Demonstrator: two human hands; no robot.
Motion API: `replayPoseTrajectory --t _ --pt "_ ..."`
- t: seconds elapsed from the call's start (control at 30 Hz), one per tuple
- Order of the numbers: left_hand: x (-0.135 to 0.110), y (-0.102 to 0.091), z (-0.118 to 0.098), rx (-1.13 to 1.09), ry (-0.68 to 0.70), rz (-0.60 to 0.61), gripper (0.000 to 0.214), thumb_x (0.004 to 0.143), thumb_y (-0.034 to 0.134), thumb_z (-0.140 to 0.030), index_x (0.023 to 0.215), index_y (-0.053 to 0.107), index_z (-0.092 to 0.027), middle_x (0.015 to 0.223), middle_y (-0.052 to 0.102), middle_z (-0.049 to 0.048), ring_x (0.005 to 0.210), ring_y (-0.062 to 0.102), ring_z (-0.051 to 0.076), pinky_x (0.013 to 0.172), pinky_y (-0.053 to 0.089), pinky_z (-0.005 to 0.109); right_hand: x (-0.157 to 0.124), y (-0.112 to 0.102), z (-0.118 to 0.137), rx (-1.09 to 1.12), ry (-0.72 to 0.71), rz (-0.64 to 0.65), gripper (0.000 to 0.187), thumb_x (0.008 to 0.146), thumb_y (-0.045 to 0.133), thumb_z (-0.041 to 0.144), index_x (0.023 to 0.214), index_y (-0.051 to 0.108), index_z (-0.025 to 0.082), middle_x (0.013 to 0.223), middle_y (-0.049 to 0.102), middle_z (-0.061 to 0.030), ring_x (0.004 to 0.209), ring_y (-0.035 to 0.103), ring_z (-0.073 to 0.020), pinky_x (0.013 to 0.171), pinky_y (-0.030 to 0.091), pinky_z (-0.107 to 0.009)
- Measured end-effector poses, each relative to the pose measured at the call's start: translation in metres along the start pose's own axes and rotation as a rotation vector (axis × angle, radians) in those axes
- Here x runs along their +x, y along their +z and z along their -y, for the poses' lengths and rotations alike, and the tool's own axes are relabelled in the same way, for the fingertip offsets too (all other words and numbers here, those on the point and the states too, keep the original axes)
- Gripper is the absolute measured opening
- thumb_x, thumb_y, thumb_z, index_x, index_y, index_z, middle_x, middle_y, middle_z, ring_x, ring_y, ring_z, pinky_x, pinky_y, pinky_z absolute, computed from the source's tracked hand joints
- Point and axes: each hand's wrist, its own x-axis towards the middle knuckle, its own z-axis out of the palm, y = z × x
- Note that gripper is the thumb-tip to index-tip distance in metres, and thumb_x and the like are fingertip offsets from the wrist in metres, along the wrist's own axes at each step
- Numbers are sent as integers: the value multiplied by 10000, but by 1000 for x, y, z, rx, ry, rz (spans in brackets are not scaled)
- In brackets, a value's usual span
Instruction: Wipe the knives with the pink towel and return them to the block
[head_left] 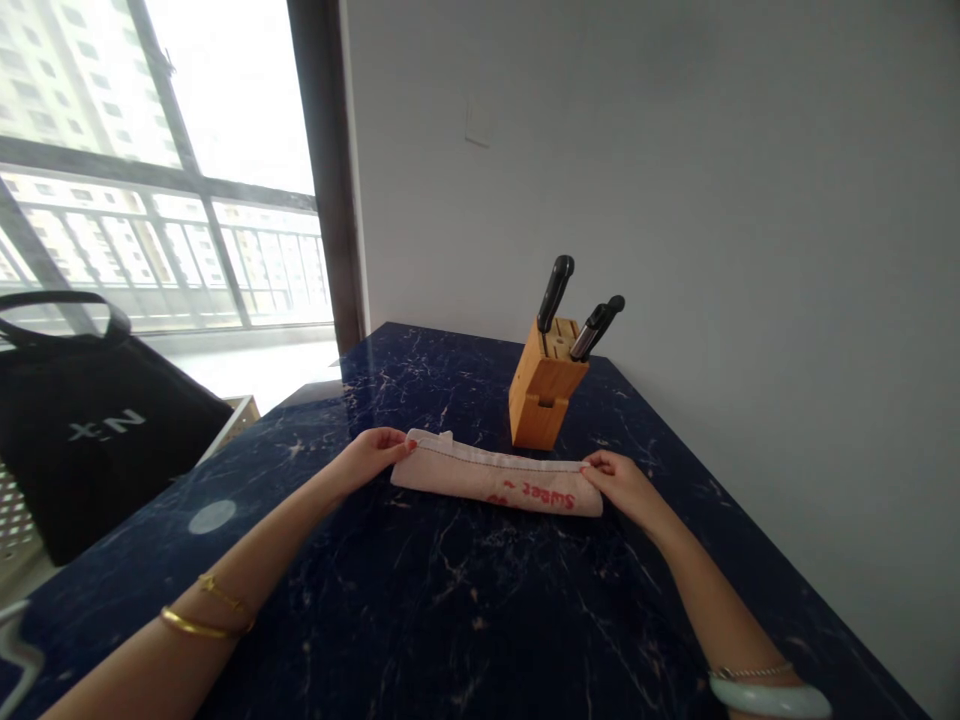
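Note:
A folded pale pink cloth (465, 478) with red lettering and a dark stitched line lies across the dark blue marbled table (420, 610). My left hand (375, 455) pinches its upper left corner, near a small white loop. At the opposite end, my right hand (622, 483) has the upper right corner between thumb and fingers. Just behind the cloth stands a wooden knife block (544, 390), which holds several black-handled tools, including a knife (555, 293) at its left.
A black bag (97, 430) with white marks sits to the left, by a light perforated basket (232, 425). A grey wall (712, 200) borders the table at the back and right. Windows (240, 240) fill the left side. A pale round spot (212, 516) shows on the tabletop.

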Motion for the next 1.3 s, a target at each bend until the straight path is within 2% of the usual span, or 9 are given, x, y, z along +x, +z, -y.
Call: replayPoseTrajectory --t 0.23,0.43,0.5,0.67,0.8,0.9,1.03,1.17,1.3 --pt "0 9 4 291 75 -94 405 727 474 -503 897 548 -143 801 603 50 734 544 188 662 413 294 -1 7 4 -170 -15 -71 182 704 492 302 799 582 175 789 613 -37 771 563 -177 705 386 -271" --pt "-8 11 -13 582 248 -285 278 802 412 -343 986 564 -200 958 561 54 913 468 213 884 301 382 -5 0 2 -242 64 -88 377 709 523 397 967 542 123 864 599 -94 795 556 -199 697 388 -286" --pt "-15 14 -26 578 342 -231 253 827 383 -302 934 593 -209 979 561 50 915 456 209 891 291 375 -6 -6 -2 -230 116 -41 434 694 529 479 923 563 111 847 613 -105 771 567 -204 669 396 -282" --pt "-41 40 -58 591 574 35 296 851 377 -305 1089 548 -272 1102 552 16 977 426 215 901 277 379 -7 -16 -6 -171 202 105 470 654 537 559 801 620 120 767 645 -77 709 573 -195 597 387 -257" --pt "-54 58 -64 659 677 210 367 844 409 -377 1205 455 -324 1192 531 -7 1055 400 235 935 231 411 -10 -14 1 -113 196 196 434 685 502 542 679 638 130 646 628 -31 635 543 -159 554 353 -234" --pt "-55 63 -60 669 691 260 443 830 421 -431 1260 386 -332 1249 494 -5 1116 370 252 943 228 421 -12 -11 7 -81 199 201 370 673 534 488 680 630 130 629 615 -19 615 527 -150 537 338 -230" --pt "-56 65 -56 641 689 277 487 814 403 -501 1262 391 -309 1260 486 15 1131 375 258 946 233 424 -13 -9 16 -41 203 154 261 669 542 388 731 592 139 675 608 -23 635 525 -147 535 351 -225" --pt "-60 67 -60 626 699 281 503 817 374 -524 1264 392 -292 1259 486 15 1136 371 253 958 217 422 -18 -17 27 16 201 122 253 701 492 387 782 544 152 674 576 -13 606 517 -130 513 362 -217" --pt "-64 71 -63 629 712 310 534 817 357 -537 1283 364 -278 1271 474 24 1121 376 254 946 226 417 -21 -25 35 142 175 42 271 677 525 371 850 502 164 725 567 -10 640 530 -133 543 389 -221"
